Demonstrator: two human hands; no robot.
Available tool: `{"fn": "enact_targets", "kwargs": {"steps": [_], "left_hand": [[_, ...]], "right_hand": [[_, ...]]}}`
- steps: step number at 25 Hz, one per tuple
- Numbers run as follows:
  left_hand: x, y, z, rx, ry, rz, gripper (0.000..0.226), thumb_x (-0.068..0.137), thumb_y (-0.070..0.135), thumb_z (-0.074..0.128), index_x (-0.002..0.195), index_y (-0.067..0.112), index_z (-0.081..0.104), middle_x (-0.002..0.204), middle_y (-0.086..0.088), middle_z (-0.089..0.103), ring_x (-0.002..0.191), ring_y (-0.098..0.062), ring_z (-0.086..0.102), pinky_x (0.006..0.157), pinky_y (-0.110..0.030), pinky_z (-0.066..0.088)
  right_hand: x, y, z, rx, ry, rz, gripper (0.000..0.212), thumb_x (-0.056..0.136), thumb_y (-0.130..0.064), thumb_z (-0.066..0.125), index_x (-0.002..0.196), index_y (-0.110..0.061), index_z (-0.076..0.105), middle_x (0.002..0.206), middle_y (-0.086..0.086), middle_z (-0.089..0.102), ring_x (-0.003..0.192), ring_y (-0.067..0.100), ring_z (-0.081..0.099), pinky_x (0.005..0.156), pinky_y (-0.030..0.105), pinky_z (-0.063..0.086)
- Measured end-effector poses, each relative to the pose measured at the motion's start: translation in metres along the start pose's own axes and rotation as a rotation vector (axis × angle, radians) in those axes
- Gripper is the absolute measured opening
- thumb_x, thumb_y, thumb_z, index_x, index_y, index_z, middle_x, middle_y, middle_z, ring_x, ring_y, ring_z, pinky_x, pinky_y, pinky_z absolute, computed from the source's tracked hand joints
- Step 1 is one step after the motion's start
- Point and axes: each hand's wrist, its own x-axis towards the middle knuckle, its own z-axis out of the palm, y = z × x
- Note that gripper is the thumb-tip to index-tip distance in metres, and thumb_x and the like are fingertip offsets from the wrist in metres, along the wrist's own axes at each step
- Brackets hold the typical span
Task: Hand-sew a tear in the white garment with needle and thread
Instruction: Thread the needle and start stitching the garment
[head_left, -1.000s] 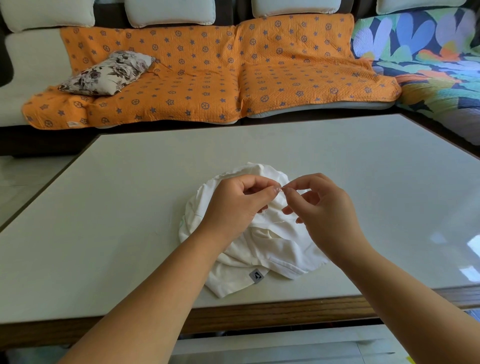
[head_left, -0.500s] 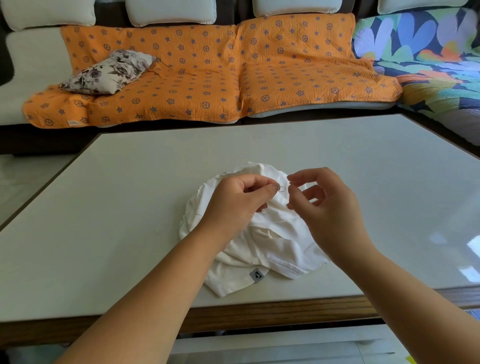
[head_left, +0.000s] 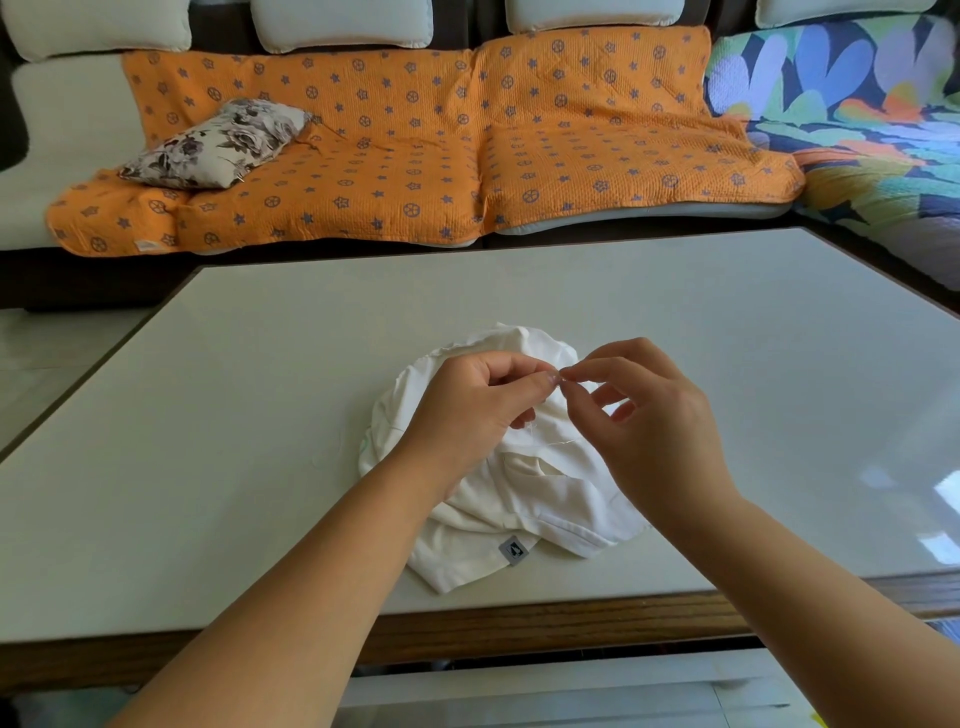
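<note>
Head view: white garment lies crumpled in a rounded heap on the pale table, near its front edge; folds overlap, a small grey label shows at the near hem; the tear cannot be made out. Left hand is raised over the heap, fingers curled, thumb and forefinger pinched together; right hand meets it tip to tip, thumb and forefinger likewise pinched, other fingers loosely spread; between the tips sits what appears to be thread; needle too small to confirm. Both forearms cover part of the garment. Beyond the table: sofa with orange patterned cover, floral pillow, multicoloured throw at right.
</note>
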Motion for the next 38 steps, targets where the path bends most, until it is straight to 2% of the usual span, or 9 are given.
{"fn": "enact_targets", "kwargs": {"steps": [5,9,15,21,26,30,34,36,38], "left_hand": [[-0.001,0.0,0.0,-0.001,-0.003,-0.01,0.011,0.09,0.017,0.069,0.083,0.021,0.076,0.063,0.013,0.063,0.058,0.0,0.056,0.061,-0.013,0.047],[-0.002,0.001,0.002,-0.007,-0.027,-0.023,0.009,0.089,0.017,0.07,0.084,0.019,0.077,0.062,0.012,0.062,0.057,-0.002,0.053,0.059,-0.014,0.045],[0.0,0.002,0.0,-0.059,-0.058,-0.084,0.021,0.09,0.006,0.06,0.086,0.017,0.078,0.061,0.01,0.06,0.057,-0.005,0.052,0.058,-0.014,0.043],[0.002,0.001,-0.001,-0.085,-0.067,-0.091,0.009,0.087,0.015,0.071,0.09,0.013,0.079,0.058,0.008,0.053,0.056,-0.009,0.043,0.059,-0.019,0.041],[0.0,0.003,0.001,-0.055,-0.04,-0.112,0.012,0.088,0.02,0.07,0.095,0.013,0.077,0.052,0.019,0.054,0.05,-0.001,0.044,0.062,-0.021,0.036],[-0.001,0.008,0.002,-0.022,-0.021,-0.141,0.011,0.089,0.022,0.068,0.094,0.017,0.076,0.045,0.021,0.052,0.047,0.003,0.047,0.067,-0.023,0.036],[-0.003,0.013,0.004,-0.016,-0.01,-0.147,0.014,0.092,0.018,0.065,0.099,0.01,0.074,0.036,0.021,0.045,0.038,0.007,0.046,0.055,-0.015,0.03],[-0.004,0.013,0.004,-0.009,-0.029,-0.165,0.014,0.092,0.021,0.065,0.098,0.013,0.075,0.04,0.022,0.047,0.041,0.005,0.047,0.054,-0.014,0.031],[-0.004,0.012,0.002,0.016,-0.04,-0.173,0.014,0.091,0.027,0.063,0.097,0.024,0.075,0.056,0.021,0.054,0.048,-0.001,0.044,0.052,-0.015,0.033]], "right_hand": [[0.0,0.0,0.0,-0.021,0.028,-0.025,0.009,0.085,-0.02,0.069,0.087,-0.016,0.077,0.091,-0.004,0.068,0.062,0.008,0.064,0.051,0.032,0.055],[0.0,0.001,0.0,0.004,0.023,0.01,0.003,0.082,-0.014,0.072,0.083,-0.016,0.074,0.091,-0.005,0.066,0.064,0.009,0.065,0.053,0.034,0.055],[0.0,0.003,-0.001,0.08,0.024,0.092,0.007,0.082,-0.012,0.075,0.084,-0.019,0.075,0.089,-0.007,0.065,0.068,-0.003,0.062,0.058,0.021,0.05],[0.0,0.002,-0.001,0.138,0.04,0.134,0.007,0.082,-0.01,0.075,0.083,-0.017,0.075,0.088,-0.005,0.067,0.078,0.003,0.064,0.058,0.015,0.049],[-0.001,0.002,0.0,0.141,0.047,0.112,0.004,0.082,-0.013,0.074,0.083,-0.017,0.075,0.087,-0.005,0.066,0.073,0.005,0.064,0.058,0.018,0.05],[-0.001,0.001,0.0,0.138,0.063,0.078,0.006,0.081,-0.018,0.07,0.083,-0.017,0.076,0.086,-0.005,0.066,0.071,0.005,0.063,0.058,0.02,0.05],[-0.001,0.0,-0.001,0.08,0.082,0.018,0.006,0.082,-0.017,0.071,0.084,-0.015,0.077,0.085,-0.004,0.066,0.06,0.004,0.06,0.056,0.018,0.049],[-0.001,-0.001,-0.002,0.086,0.071,0.026,0.005,0.083,-0.016,0.072,0.083,-0.016,0.077,0.085,-0.005,0.065,0.064,0.004,0.061,0.057,0.017,0.049],[0.0,-0.003,-0.003,0.117,0.038,0.101,0.005,0.083,-0.015,0.075,0.081,-0.019,0.076,0.086,-0.008,0.065,0.072,0.002,0.063,0.059,0.016,0.049]]}}
